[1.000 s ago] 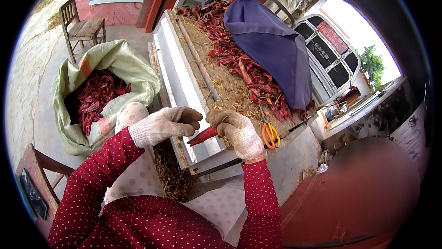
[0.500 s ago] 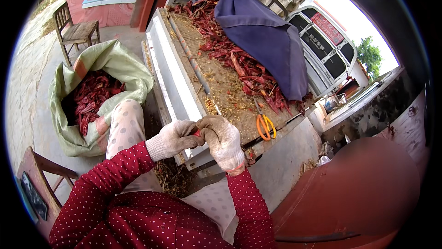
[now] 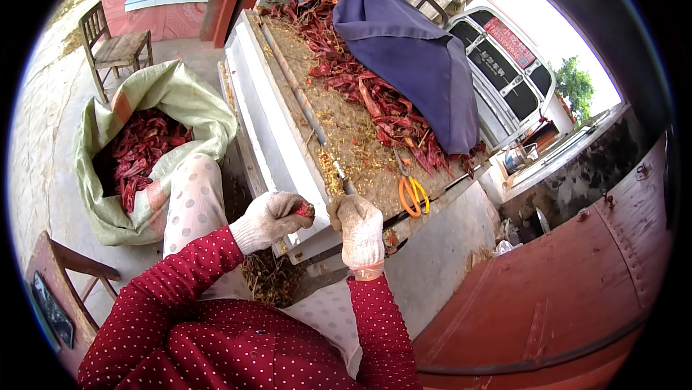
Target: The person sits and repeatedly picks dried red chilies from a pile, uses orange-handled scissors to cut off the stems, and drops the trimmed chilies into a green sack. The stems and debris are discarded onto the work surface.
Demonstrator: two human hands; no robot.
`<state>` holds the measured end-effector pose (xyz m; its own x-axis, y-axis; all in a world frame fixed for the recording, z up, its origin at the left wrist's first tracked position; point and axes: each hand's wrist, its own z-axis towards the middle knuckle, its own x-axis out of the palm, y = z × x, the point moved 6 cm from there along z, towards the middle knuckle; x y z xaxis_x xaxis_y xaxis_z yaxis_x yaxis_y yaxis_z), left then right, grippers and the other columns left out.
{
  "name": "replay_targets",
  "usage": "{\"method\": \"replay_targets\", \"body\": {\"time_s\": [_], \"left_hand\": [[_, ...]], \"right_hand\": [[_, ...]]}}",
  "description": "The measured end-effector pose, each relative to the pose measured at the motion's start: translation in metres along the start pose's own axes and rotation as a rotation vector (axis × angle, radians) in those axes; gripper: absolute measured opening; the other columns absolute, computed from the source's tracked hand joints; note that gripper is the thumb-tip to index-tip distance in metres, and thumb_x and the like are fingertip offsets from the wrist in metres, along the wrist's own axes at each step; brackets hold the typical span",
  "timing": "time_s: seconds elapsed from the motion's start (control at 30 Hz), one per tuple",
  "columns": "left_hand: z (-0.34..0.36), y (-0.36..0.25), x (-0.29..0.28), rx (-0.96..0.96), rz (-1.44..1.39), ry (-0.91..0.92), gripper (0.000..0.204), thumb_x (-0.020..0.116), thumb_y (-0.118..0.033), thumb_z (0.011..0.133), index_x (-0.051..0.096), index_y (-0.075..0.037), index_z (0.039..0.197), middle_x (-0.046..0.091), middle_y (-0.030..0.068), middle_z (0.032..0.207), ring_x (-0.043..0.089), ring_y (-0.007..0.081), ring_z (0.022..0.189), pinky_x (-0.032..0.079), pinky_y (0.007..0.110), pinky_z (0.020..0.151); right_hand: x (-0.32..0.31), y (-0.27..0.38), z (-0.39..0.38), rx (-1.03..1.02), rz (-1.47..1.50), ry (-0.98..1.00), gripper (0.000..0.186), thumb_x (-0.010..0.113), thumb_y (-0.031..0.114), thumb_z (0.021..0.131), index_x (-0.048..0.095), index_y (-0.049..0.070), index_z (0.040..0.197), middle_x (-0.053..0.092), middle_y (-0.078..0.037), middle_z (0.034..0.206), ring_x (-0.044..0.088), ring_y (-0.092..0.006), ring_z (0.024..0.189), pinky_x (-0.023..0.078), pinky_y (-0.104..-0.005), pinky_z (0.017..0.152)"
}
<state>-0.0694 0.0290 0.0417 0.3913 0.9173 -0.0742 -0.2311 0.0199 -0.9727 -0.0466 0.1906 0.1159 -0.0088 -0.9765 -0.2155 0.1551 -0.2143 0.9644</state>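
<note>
At nine o'clock, a sack (image 3: 205, 123) holds red peppers (image 3: 148, 146). At eight, the left hand (image 3: 267, 222) has fingers pinched on one pepper (image 3: 305, 210). At six, the right hand (image 3: 360, 226) has fingers bent; gripping, I can't tell. Scissors (image 3: 407, 181): four. Red sign (image 3: 509, 42) with writing: two.

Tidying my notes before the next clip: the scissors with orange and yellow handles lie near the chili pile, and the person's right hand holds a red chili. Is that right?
Not quite: the head view shows the red chili in the left hand, not the right hand. The scissors with orange and yellow handles do lie near the chili pile.
</note>
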Motion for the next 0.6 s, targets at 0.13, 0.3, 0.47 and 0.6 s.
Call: {"method": "replay_targets", "body": {"time_s": [0.13,0.3,0.47,0.6], "left_hand": [[0.003,0.002,-0.004,0.016,0.129,-0.034,0.016,0.079,-0.008,0.085,0.069,-0.003,0.095,0.062,0.0001,0.075,0.053,0.0089,0.067,0.047,0.029,0.06],[0.002,0.0,-0.001,0.07,0.254,-0.039,0.015,0.079,-0.009,0.084,0.069,-0.003,0.093,0.064,0.001,0.076,0.057,0.0084,0.067,0.048,0.027,0.062],[0.004,0.021,-0.004,-0.068,-0.066,-0.006,0.007,0.073,0.0,0.087,0.066,0.0,0.086,0.064,-0.0002,0.077,0.056,0.0064,0.069,0.047,0.026,0.061],[0.002,0.013,0.009,-0.089,-0.173,0.058,0.006,0.071,-0.003,0.091,0.066,-0.001,0.088,0.061,-0.0021,0.076,0.053,0.0052,0.067,0.045,0.024,0.06]], "right_hand": [[-0.008,0.015,-0.014,-0.039,-0.4,0.065,0.026,0.072,0.018,0.088,0.07,0.0,0.107,0.067,-0.011,0.08,0.064,-0.0173,0.071,0.051,-0.0304,0.068],[0.002,0.025,-0.013,-0.218,-0.648,0.096,0.041,0.076,0.031,0.085,0.069,0.006,0.116,0.07,-0.016,0.099,0.07,-0.031,0.085,0.055,-0.0406,0.077],[-0.091,0.007,0.033,-0.228,-1.196,-0.278,0.032,0.067,0.023,0.088,0.07,0.005,0.115,0.07,-0.022,0.105,0.068,-0.0393,0.095,0.054,-0.0447,0.086],[-0.169,-0.021,0.067,0.153,-1.433,-0.257,0.037,0.066,0.03,0.084,0.07,0.007,0.114,0.07,-0.024,0.105,0.068,-0.0414,0.099,0.053,-0.0488,0.087]]}}
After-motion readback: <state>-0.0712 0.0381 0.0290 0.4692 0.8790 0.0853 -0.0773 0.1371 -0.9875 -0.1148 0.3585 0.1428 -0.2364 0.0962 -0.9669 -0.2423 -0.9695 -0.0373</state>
